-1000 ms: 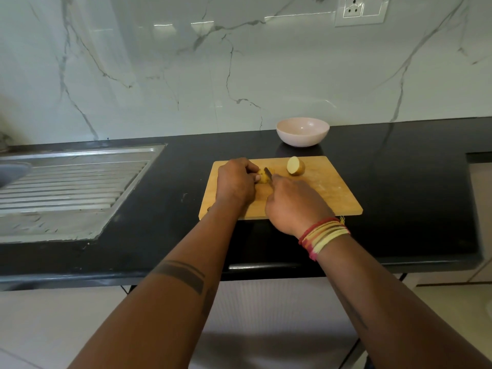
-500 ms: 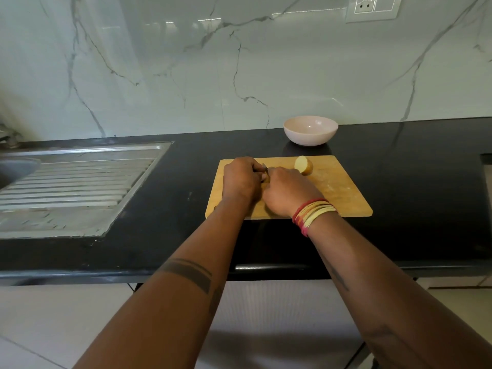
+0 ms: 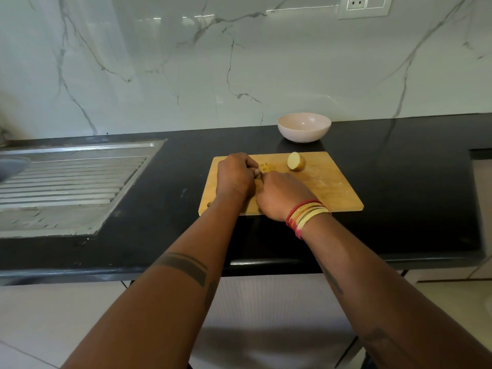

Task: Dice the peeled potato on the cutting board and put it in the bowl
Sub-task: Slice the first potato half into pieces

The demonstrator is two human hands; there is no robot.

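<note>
Head view: left hand (image 3: 234, 177) grips sliced potato (image 3: 267, 167); right hand (image 3: 282, 195), curled, hides whatever it holds.

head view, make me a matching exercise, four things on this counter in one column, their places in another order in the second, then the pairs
Things
1. pink bowl
2. uncut potato half
3. sliced potato half
4. wooden cutting board

Places
A. at the fingertips of the left hand, just ahead of the right hand
B. on the black counter, under both hands
C. behind the board, near the marble wall
D. on the board's far side, apart from both hands

Pairs: 1-C, 2-D, 3-A, 4-B
</note>
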